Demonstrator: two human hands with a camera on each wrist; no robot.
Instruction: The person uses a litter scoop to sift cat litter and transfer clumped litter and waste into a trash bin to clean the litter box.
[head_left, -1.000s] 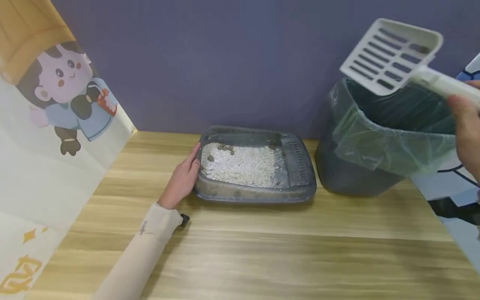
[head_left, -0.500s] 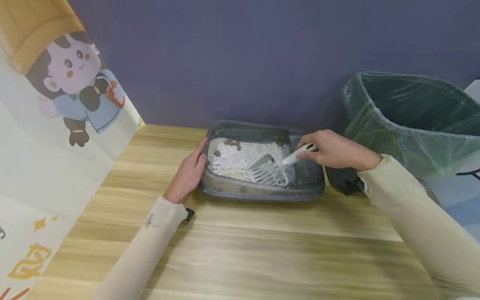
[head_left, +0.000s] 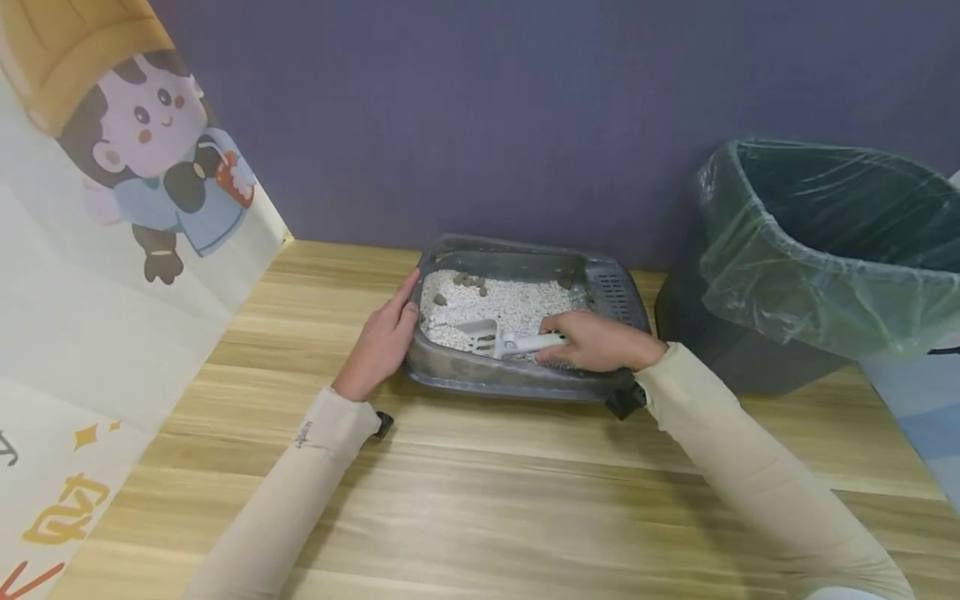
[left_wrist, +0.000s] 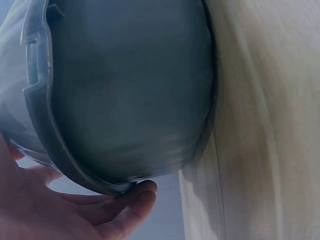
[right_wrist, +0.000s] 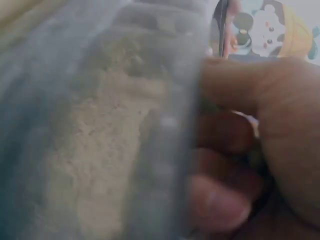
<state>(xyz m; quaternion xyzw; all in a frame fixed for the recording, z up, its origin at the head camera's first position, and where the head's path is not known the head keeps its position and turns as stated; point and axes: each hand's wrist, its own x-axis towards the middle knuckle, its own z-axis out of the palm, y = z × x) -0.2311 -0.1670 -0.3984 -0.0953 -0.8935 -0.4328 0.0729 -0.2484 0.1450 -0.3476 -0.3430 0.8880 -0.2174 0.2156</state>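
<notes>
A grey litter box with pale litter and several brown clumps sits on the wooden table. My left hand grips its left rim; in the left wrist view, fingers show on both sides of the rim of the box. My right hand holds a white slotted litter scoop by its handle, low over the front of the box. The head of the scoop is partly sunk in the litter. Motion blurs the right wrist view, where curled fingers show beside the box.
A dark bin lined with a clear green bag stands to the right of the box. A purple wall rises close behind. On the left is a white wall with a cartoon figure.
My right hand has brought the scoop from above the bin down and left into the litter box, its head now in the litter. The left hand has stayed at the rim.
</notes>
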